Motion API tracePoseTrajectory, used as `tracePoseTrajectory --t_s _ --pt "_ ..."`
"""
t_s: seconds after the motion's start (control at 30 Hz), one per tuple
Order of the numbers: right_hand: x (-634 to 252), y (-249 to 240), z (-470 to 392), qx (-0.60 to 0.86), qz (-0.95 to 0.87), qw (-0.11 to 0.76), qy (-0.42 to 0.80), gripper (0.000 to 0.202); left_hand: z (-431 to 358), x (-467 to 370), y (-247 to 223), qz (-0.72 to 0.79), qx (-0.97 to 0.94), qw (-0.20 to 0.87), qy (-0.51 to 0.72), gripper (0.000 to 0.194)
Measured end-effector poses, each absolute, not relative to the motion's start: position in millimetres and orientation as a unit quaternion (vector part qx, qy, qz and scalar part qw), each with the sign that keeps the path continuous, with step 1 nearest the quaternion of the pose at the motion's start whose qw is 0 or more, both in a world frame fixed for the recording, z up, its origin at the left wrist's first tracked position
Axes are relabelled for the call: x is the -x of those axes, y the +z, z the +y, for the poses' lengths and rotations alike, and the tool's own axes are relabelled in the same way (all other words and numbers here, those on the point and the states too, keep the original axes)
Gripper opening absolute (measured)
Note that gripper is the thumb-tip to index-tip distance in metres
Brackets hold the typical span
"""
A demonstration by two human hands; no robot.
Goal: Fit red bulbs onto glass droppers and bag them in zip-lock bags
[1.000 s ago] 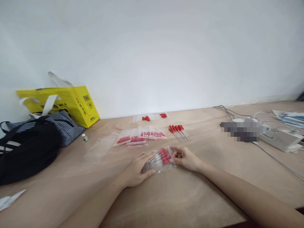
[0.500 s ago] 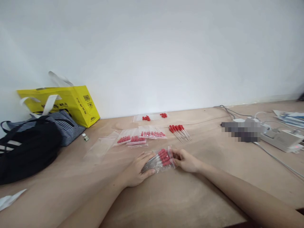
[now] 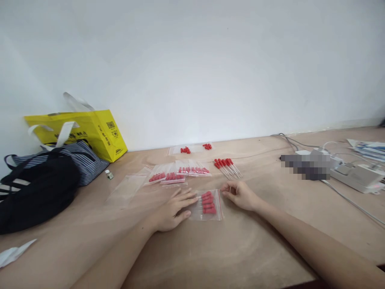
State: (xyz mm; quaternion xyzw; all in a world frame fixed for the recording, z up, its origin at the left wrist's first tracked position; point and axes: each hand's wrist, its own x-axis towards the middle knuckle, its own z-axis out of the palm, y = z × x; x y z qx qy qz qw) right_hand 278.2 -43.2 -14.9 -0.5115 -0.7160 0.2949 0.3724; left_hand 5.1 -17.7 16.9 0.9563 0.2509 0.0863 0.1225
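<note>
A clear zip bag point(image 3: 195, 216) with a red seal strip lies flat on the table, holding several droppers with red rubber bulbs point(image 3: 208, 202). My left hand point(image 3: 174, 210) rests over the left end of this bag, palm down with the fingers spread, hiding part of the dropper stems. Just right of the seal strip is my right hand point(image 3: 240, 195), its fingers curled together and seemingly holding nothing. Beyond it, several loose red-bulbed droppers point(image 3: 227, 166) lie side by side. Filled zip bags point(image 3: 173, 176) overlap behind my left hand.
An empty-looking clear bag point(image 3: 126, 190) lies at the left. Loose red bulbs point(image 3: 185, 150) sit on plastic by the wall. A yellow bag point(image 3: 111, 136), a black bag point(image 3: 45, 192) and a small bottle point(image 3: 109, 174) stand left. A power strip point(image 3: 357, 178) with cables is right.
The bag of droppers has gone from tilted and gripped between both hands to flat on the table. My left fingers have spread out, and my right hand has come off the seal edge.
</note>
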Motion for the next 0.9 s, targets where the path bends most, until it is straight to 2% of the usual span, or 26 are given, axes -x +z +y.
tracePoseTrajectory --t_s 0.03,0.1,0.2,0.3,0.43,0.6,0.77,0.9 --pt "-282 -15 -44 0.519 -0.735 0.369 0.232 0.016 -15 -4 17 0.259 -0.956 0.095 0.104 0.043" --pt "-286 -13 -46 0.502 -0.777 0.347 0.153 0.027 -13 -5 15 0.288 -0.943 0.044 0.16 0.038" --pt "-286 -12 -48 0.459 -0.831 0.3 0.096 0.038 -23 -13 13 0.312 -0.929 0.044 0.196 0.036" --pt "-280 -14 -48 0.442 -0.852 0.276 0.046 0.031 -35 -22 13 0.291 -0.942 0.079 0.146 0.045" --pt "-271 -13 -55 0.416 -0.87 0.264 -0.005 0.024 -29 -24 14 0.227 -0.966 0.073 0.103 0.039" --pt "-259 -8 -75 0.405 -0.871 0.274 -0.047 0.018 -16 -19 13 0.213 -0.956 0.004 0.202 0.032" --pt "-249 -13 -77 0.431 -0.856 0.283 -0.045 0.019 -34 -20 9 0.119 -0.962 0.056 0.239 0.036" --pt "-256 -12 -73 0.416 -0.862 0.288 0.01 0.018 -37 -23 2 0.134 -0.95 -0.002 0.283 0.02"
